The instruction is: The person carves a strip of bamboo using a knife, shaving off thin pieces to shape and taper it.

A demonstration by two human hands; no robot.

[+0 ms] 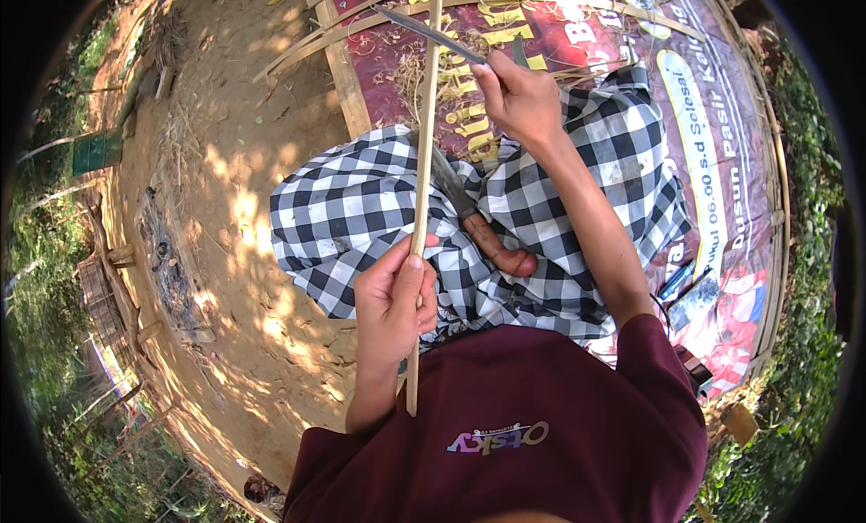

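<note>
With left fingers [408, 286], pinching the stick [426, 153]; with right fingers [510, 73], gripping the knife [458, 49]. Could cut too deep, pushing hard.

The left hand [394, 293] is near and left of the right, fingers curled closed, thumb [410, 275] laid along the top and pointing far. Its short-looking forearm [370, 401] rises from the near side. The right hand [523, 99] is farther off, clenched, its wrist [548, 144] almost straight; the right forearm [595, 216] slants far and leftward from the bent elbow.
</note>
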